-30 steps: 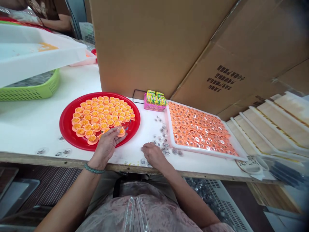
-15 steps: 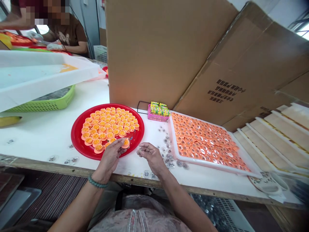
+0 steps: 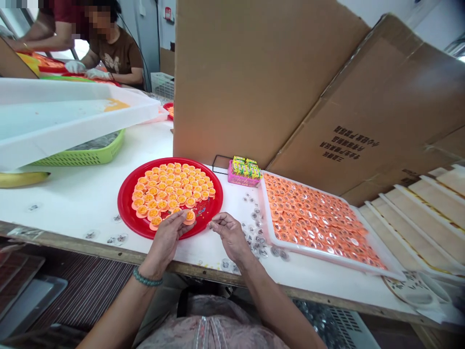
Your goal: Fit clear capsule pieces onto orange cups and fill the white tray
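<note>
My left hand (image 3: 170, 233) pinches a small round orange plastic piece (image 3: 189, 217) with a yellow-orange centre, just above the near edge of a red round tray (image 3: 127, 218). Many like orange pieces (image 3: 170, 186) lie in that tray. To its right, my right hand (image 3: 229, 233) is closed, thumb and fingers pressed together on something too small to make out. Small clear discs with dark printed centres (image 3: 259, 245) lie scattered on the white table beside my right hand. A white tray (image 3: 267, 218) farther right is filled with orange pieces topped by such clear discs.
A pink basket (image 3: 244, 180) of yellow-green packets stands behind, against large cardboard sheets (image 3: 269, 87). At left are a white bin (image 3: 80, 116), a green basket (image 3: 90, 156) and a banana (image 3: 23, 179). Stacked white trays (image 3: 410, 228) lean at right. Two people (image 3: 119, 55) work at the far left.
The view has shifted a little, so the table and trays sit farther right. My right hand has turned slightly, its fingers still together. My left hand keeps hold of the orange piece.
</note>
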